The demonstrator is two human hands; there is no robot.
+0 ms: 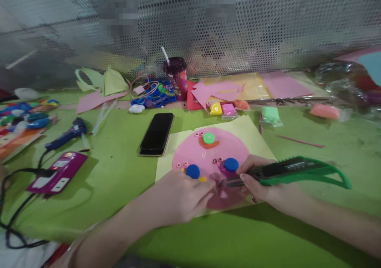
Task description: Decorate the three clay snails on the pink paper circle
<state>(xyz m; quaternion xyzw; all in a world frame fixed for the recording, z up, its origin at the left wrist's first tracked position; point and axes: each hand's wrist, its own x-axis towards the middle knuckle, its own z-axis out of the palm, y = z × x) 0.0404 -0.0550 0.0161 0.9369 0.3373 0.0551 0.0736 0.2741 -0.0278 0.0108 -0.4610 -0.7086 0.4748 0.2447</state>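
Observation:
My right hand (258, 180) grips a green and black utility knife (300, 171), its tip pointing left over a pink paper circle (229, 139). Close to that tip, the fingers of my left hand (181, 196) are pinched together; whatever they hold is too small to make out. The circle lies on a pale yellow sheet (262, 141). Snail-like figures with bottle-cap shells sit on it: a green cap (208, 138) at the top, a blue cap (193, 171) beside my left hand and another blue cap (231, 165) beside my right fingertips.
Left of the sheet lies a black phone (157, 133). Farther left are a glue gun (67, 135) and a magenta power strip (58, 173) with black cables. A lidded cup (177, 79) with a straw, paper scraps and clay packets (228, 109) line the back below a perforated metal panel (253, 34).

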